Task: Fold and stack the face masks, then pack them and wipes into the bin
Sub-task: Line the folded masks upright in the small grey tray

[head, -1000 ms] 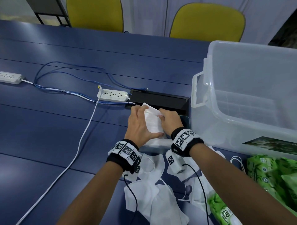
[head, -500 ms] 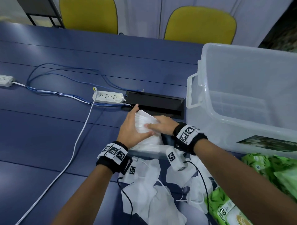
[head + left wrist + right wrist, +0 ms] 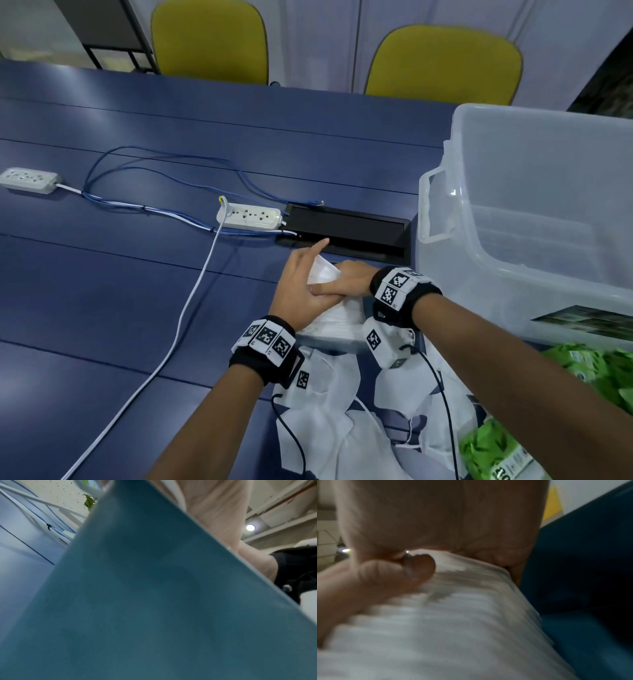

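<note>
A folded white face mask (image 3: pixel 323 272) lies on a low pile of folded masks (image 3: pixel 339 318), which sits on a flat teal-sided box (image 3: pixel 327 340). My left hand (image 3: pixel 301 284) holds the mask from the left, its thumb laid across it and its index finger sticking out. From the right, my right hand (image 3: pixel 354 275) grips the same mask. In the right wrist view its thumb (image 3: pixel 393 577) presses into the pleated mask (image 3: pixel 453 615). The teal box (image 3: pixel 137 601) fills the left wrist view, so the left fingers are hidden there. Unfolded masks (image 3: pixel 325 421) lie near me.
A clear plastic bin (image 3: pixel 513 240) stands at the right, with nothing visible inside. Green wipe packs (image 3: pixel 599 373) lie in front of it. A black cable box (image 3: pixel 346 226), a power strip (image 3: pixel 250 216) and a white cable (image 3: pixel 185 308) lie to the left and beyond.
The mask stood upright between my hands a second ago. Both hands have since lowered it and now press it down on the pile.
</note>
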Available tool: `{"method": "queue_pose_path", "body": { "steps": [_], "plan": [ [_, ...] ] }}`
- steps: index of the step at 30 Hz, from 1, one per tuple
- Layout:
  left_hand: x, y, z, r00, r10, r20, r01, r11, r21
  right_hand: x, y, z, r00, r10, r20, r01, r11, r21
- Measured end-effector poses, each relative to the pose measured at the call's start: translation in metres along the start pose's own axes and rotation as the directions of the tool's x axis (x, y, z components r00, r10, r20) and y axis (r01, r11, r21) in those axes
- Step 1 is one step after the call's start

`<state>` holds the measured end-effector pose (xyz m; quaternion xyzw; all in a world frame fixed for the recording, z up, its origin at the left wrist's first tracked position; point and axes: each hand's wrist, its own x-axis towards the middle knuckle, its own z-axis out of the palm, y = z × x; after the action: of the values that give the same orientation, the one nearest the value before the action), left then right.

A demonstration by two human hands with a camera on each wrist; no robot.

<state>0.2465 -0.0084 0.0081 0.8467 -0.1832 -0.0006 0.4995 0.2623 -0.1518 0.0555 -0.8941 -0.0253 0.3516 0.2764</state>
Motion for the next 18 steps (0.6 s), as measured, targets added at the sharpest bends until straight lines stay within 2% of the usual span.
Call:
{"method": "queue_pose_path", "body": {
  "steps": [5,13,18],
  "plan": [
    [-0.005,0.000,0.005,0.995,-0.023,-0.098,0.024,1.000,0.010,-0.002,0.006,-0.002,0.999,-0.028,-0.028,0.028,1.000,-0.004],
    [-0.011,0.003,0.005,0.996,-0.021,-0.089,0.019,1.000,-0.018,0.004,0.005,0.007,0.998,0.043,0.045,-0.044,0.999,0.019],
    [-0.013,0.007,0.002,0.991,-0.003,-0.136,0.007,1.000,0.029,0.005,-0.001,0.002,0.991,0.081,0.104,-0.082,0.997,-0.003]
  ]
}}
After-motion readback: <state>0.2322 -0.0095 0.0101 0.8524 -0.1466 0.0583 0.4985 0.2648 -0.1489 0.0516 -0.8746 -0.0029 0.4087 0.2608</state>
